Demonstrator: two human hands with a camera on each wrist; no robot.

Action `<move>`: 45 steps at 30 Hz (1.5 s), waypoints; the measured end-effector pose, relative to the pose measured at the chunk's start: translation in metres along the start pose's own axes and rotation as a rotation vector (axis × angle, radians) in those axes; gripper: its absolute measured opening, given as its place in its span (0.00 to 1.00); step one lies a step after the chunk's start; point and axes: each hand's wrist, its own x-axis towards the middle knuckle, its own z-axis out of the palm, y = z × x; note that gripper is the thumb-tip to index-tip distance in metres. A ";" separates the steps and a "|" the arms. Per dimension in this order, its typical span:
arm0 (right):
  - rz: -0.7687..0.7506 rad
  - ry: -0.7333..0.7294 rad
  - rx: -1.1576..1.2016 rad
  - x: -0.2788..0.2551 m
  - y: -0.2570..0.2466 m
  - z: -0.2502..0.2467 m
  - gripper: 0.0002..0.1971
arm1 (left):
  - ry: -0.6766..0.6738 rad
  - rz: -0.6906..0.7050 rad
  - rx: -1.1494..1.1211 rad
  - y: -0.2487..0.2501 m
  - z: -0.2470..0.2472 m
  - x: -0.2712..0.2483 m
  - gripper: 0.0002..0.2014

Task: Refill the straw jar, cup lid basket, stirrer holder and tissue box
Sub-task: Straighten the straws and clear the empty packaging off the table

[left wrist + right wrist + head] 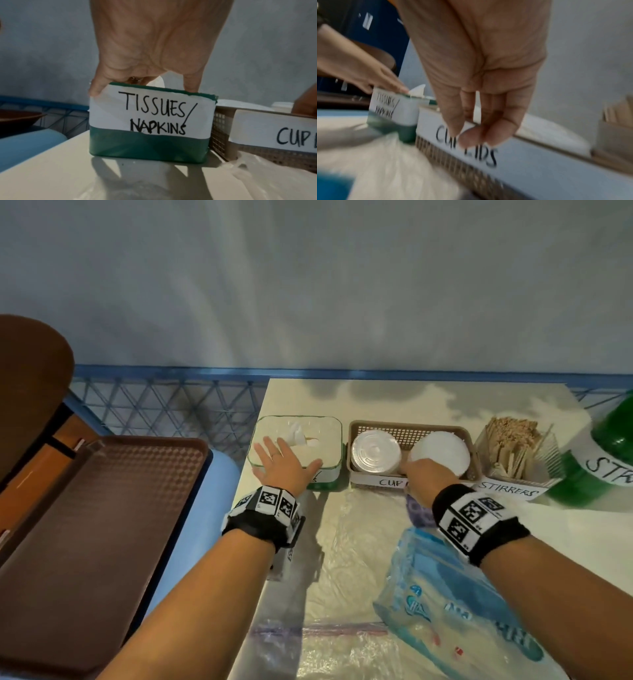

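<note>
A green tissue box (325, 448) labelled TISSUES/NAPKINS (150, 146) stands at the table's back left, with a white tissue (297, 433) sticking up from its lid. My left hand (284, 463) lies flat on that lid, fingers straight and spread; in the left wrist view my left hand (154, 47) shows its thumb and little finger reaching the box's front edge. To its right, the brown cup lid basket (407, 428) holds a clear lid stack (375, 455) and a white lid (442, 451). My right hand (423, 474) hovers at the basket's front rim (539, 162), its fingers (488, 135) hanging loosely and holding nothing.
A stirrer holder (513, 450) full of wooden sticks and a green straw jar (609, 453) stand further right. A blue tissue wrapper (462, 594) and clear plastic sheet (342, 577) lie near the table's front. To the left of the table are a brown tray (102, 525) and a blue mesh rack (164, 409).
</note>
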 end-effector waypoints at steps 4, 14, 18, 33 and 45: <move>-0.013 0.080 -0.126 0.009 0.005 0.007 0.12 | 0.003 0.021 -0.010 -0.002 -0.002 0.011 0.49; -0.021 0.149 -0.140 0.050 0.009 -0.010 0.12 | 0.017 -0.021 0.000 0.014 -0.006 0.044 0.49; -0.020 0.145 -0.130 0.059 0.011 -0.014 0.11 | 0.014 -0.027 0.003 0.018 -0.006 0.054 0.49; -0.081 0.556 0.567 -0.014 0.046 -0.051 0.12 | 0.327 0.433 0.081 0.090 -0.024 -0.009 0.30; 0.289 0.749 0.537 -0.110 0.197 -0.014 0.16 | 0.084 0.890 0.233 0.224 0.052 -0.104 0.16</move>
